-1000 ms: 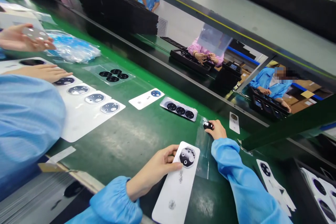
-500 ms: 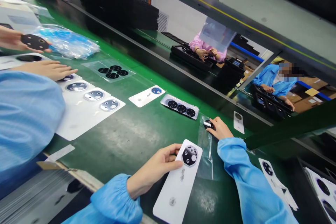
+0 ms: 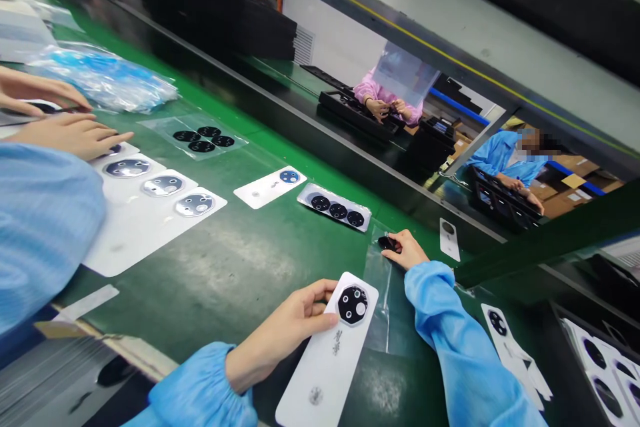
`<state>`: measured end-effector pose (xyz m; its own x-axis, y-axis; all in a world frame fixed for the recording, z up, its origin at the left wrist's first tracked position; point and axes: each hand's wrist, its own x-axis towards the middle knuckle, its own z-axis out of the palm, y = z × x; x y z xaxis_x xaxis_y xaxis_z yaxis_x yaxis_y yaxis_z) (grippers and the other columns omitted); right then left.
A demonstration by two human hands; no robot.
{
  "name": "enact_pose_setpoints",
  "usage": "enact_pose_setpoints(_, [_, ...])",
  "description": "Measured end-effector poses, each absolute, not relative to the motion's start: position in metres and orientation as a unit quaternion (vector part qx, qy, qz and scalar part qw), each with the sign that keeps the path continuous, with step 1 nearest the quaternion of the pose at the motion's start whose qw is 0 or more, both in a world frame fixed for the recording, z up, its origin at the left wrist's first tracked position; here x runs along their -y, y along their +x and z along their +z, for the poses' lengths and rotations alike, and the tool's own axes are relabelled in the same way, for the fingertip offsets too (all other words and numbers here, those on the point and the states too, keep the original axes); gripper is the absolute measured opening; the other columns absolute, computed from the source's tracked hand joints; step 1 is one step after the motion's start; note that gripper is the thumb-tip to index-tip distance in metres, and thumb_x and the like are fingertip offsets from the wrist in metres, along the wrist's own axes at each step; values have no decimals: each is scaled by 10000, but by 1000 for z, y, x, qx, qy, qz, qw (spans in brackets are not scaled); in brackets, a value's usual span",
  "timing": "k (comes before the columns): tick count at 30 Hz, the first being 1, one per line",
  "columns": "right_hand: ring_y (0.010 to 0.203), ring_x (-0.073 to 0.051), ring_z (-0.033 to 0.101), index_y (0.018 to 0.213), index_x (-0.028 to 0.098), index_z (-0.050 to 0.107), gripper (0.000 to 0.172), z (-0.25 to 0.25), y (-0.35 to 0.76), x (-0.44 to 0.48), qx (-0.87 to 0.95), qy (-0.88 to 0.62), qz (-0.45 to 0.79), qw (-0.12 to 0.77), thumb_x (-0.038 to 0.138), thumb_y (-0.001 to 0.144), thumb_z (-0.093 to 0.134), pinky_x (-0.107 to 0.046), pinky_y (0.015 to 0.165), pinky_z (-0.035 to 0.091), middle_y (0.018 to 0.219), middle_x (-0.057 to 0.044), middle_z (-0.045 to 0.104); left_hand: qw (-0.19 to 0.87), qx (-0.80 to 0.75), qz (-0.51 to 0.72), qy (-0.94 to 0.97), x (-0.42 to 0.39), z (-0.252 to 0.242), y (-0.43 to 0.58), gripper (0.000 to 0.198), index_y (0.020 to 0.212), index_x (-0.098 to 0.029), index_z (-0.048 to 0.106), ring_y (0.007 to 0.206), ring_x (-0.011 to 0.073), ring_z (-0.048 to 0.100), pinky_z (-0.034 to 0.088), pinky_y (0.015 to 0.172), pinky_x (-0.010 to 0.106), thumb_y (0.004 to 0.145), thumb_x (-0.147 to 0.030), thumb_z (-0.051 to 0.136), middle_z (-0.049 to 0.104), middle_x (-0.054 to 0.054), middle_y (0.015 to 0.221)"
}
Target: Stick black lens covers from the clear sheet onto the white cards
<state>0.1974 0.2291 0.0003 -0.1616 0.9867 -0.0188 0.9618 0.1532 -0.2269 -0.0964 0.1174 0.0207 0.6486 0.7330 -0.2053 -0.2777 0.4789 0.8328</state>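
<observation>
My left hand (image 3: 300, 320) grips a white phone back panel (image 3: 323, 373) by its upper left edge, thumb on its face. The panel bears a dark octagonal camera plate (image 3: 353, 305) with light rings, plus grey printed marks below. My right hand (image 3: 407, 250) pinches a small black disc (image 3: 387, 243) over the top of a clear plastic bag (image 3: 379, 307). Fingers partly cover the disc. Left of that hand lies a clear tray (image 3: 334, 207) with three black discs. Another white back panel (image 3: 271, 187) with a bluish camera plate lies flat farther left.
At left, a co-worker's hands (image 3: 65, 130) rest over a row of white panels (image 3: 130, 233). Behind them are a bag with several black discs (image 3: 204, 139) and a blue-and-clear plastic bundle (image 3: 105, 77). A black tray (image 3: 575, 373) with panels stands right; a green post (image 3: 540, 240) rises there.
The view has shifted slightly, moving things leftward. My right hand still pinches the black disc, which now looks darker, without its white glare. The co-worker's far hand has come down onto the panels.
</observation>
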Motion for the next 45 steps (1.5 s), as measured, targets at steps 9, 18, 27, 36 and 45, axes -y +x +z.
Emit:
enact_pose_setpoints(9, [815,-149,605,1082,151,562,272,-1,199,-233,745,-654,103,77,332,880,548,-342,723,518,1010,-50,605,814,-286,305,404,-118,27,-97,395,1078,-183,536,851,175,631,493,727,275,727,-265,697,624,69,1093])
enact_pose_setpoints(18, [746,-137,578,1041,163,566,337,6,188,-221,758,-630,86,146,361,780,645,-329,684,517,968,-45,572,811,-282,308,408,-118,24,-97,369,1060,-186,543,903,194,618,487,756,287,732,-265,692,623,58,1086])
enact_pose_setpoints(27, [787,-186,598,917,207,571,314,20,192,-217,755,-607,92,231,421,707,662,-313,616,543,922,-49,545,819,-300,322,369,-117,28,-96,386,1066,-169,534,822,175,619,471,722,269,732,-304,673,651,63,1014])
enact_pose_setpoints(36, [859,-197,575,997,207,526,291,74,164,-141,765,-569,92,286,362,773,627,-337,708,532,1045,-79,541,803,-301,350,378,-118,30,-89,206,911,-173,493,671,137,619,439,593,218,768,-260,613,673,28,822])
enact_pose_setpoints(45, [943,-218,578,1070,216,495,306,55,140,-93,764,-574,73,284,294,798,613,-338,719,540,1118,-94,526,812,-295,350,361,-118,32,-90,188,913,-171,490,626,124,610,429,566,208,775,-241,597,685,23,775])
